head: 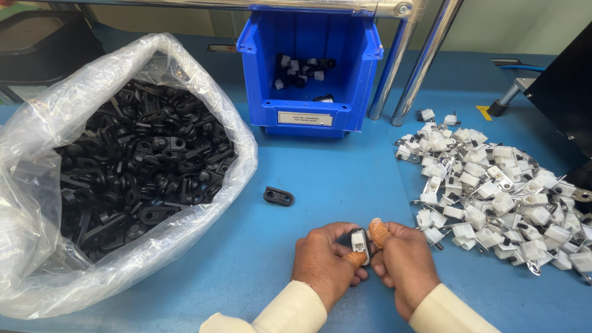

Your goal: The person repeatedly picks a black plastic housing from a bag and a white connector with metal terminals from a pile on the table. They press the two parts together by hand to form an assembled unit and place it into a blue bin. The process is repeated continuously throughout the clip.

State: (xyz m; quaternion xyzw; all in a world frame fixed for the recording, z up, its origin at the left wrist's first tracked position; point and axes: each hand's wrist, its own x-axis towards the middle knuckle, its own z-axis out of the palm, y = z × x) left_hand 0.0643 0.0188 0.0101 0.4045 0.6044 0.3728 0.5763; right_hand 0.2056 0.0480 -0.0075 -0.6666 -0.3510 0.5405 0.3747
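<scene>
Both hands meet low in the middle of the blue table point(345, 179), at about six o'clock in the view. The left hand point(325, 259) and the right hand point(404, 262) are closed together around one small part point(359, 242), pinched between thumbs and forefingers. The part is a little white plastic block with a darker recess on its face, seated in or against a black piece that shows as a dark edge around it; how the two join is hidden by the fingers. An orange rubber cot point(378, 232) covers a right fingertip just beside the part, and another orange cot point(356, 259) sits on a left finger under it. Cream sleeves cover both wrists.

At ten o'clock from the hands lies a single black clip point(278, 196), flat on the table, oblong with two holes, well apart from the hands. At nine to eleven o'clock a clear plastic bag point(37, 154) stands open, full of the same black clips point(142, 166). At twelve o'clock a blue bin point(308, 102) holds a few joined black-and-white pieces point(301, 68). At two to three o'clock a loose heap of white clips with metal tabs point(493, 197) spreads over the table.
</scene>
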